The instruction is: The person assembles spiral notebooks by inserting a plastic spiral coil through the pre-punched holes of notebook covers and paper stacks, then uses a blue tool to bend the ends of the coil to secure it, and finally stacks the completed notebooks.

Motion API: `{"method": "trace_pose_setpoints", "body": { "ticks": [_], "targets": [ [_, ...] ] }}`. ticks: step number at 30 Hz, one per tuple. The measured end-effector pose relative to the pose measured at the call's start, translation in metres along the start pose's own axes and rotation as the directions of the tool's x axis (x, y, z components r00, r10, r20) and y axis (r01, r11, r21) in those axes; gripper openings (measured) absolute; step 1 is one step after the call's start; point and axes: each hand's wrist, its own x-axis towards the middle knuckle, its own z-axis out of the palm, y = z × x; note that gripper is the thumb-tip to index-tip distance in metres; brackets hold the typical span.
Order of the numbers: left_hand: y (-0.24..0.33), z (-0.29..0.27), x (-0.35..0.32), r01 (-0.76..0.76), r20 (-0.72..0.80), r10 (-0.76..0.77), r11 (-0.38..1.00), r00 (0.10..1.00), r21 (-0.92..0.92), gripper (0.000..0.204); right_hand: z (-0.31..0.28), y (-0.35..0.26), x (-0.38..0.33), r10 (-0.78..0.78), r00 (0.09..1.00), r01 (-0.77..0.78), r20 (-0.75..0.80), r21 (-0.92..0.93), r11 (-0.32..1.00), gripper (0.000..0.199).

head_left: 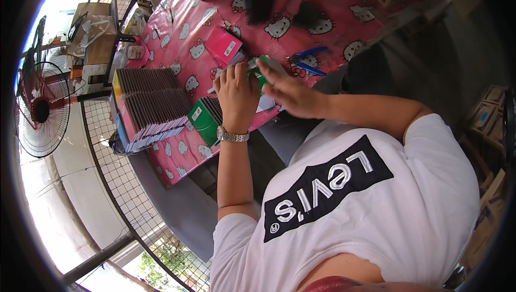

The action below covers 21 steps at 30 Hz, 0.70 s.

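Both hands meet over one green notebook (262, 71) near the middle of the pink tablecloth (177, 39). Fingers of the left hand (236, 95) curl over the notebook's near edge and clamp it, a metal watch (233, 136) showing on that wrist. The right hand (290, 93) lies flat on top of it — fingers stretched out and close together, pressing rather than pinching.

Just left of the notebook, toward the cloth's near edge, sits a short row of green notebooks (205, 120) standing on their spines. Further left along that same edge is a big block of spiral notebooks (148, 106), their wire bindings facing up. Beyond the held notebook — deeper onto the cloth — lies a pink notebook (224, 44), tilted. To its right on the cloth rest blue-handled pliers (306, 61). Well off the cloth's left side stands a floor fan (43, 109).
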Motion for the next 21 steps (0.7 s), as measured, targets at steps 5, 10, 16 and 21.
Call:
{"method": "trace_pose_setpoints", "body": {
  "ticks": [5,10,16,21],
  "targets": [
    [-0.003,-0.006,-0.01,-0.051,-0.007,0.05,0.992,0.999,-0.116,0.021,-0.053,0.001,0.038,0.118,0.973,-0.144,0.197,0.126,0.981,0.035],
    [-0.001,-0.004,-0.012,-0.081,-0.065,0.072,0.986,0.995,-0.143,0.017,-0.082,-0.001,0.057,-0.236,0.94,0.271,0.247,-0.12,0.955,0.028],
    [0.004,-0.002,-0.013,-0.03,-0.056,0.023,0.993,0.998,-0.118,0.019,-0.08,-0.006,0.058,-0.246,0.932,0.293,0.265,-0.154,0.944,0.03],
    [0.004,0.001,-0.014,-0.048,-0.119,0.037,0.995,0.992,-0.09,0.018,-0.078,0.002,0.06,-0.25,0.906,0.306,0.341,-0.12,0.945,0.031]
  ]
}}
